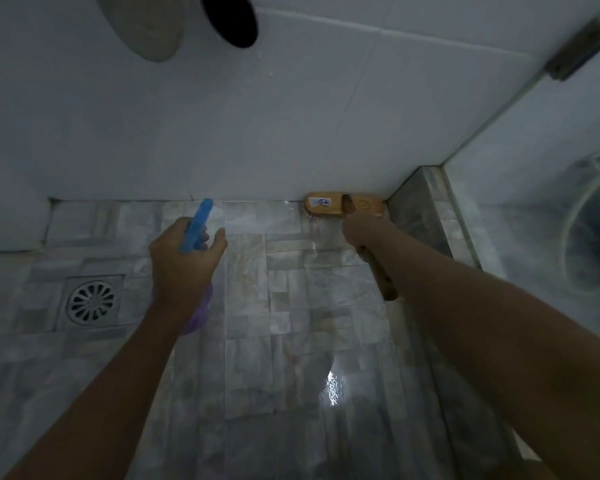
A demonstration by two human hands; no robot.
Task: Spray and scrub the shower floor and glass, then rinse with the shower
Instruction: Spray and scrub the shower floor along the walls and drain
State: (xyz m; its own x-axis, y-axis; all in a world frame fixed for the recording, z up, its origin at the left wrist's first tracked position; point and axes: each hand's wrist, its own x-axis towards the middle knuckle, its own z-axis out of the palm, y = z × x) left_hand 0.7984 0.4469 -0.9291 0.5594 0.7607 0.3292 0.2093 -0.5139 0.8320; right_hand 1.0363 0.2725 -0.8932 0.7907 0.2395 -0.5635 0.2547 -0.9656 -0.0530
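Wet tiled shower floor (291, 341) with drain (91, 302), wooden brush (345, 204).

I am looking down into a dim shower stall, with both bare arms reaching toward the far wall (291, 109). My left hand (182, 263) is gripping a spray bottle (197, 227), its blue head pointing at the foot of the wall and its purple body showing below the wrist. My right hand (361, 232) is holding the wooden handle of a scrub brush (340, 204), whose head is pressing into the floor's far right corner, bristles down. The floor (257, 323) is shining wet, and a round drain (91, 302) is sitting left of the bottle. The glass panel (541, 174) is standing on my right.
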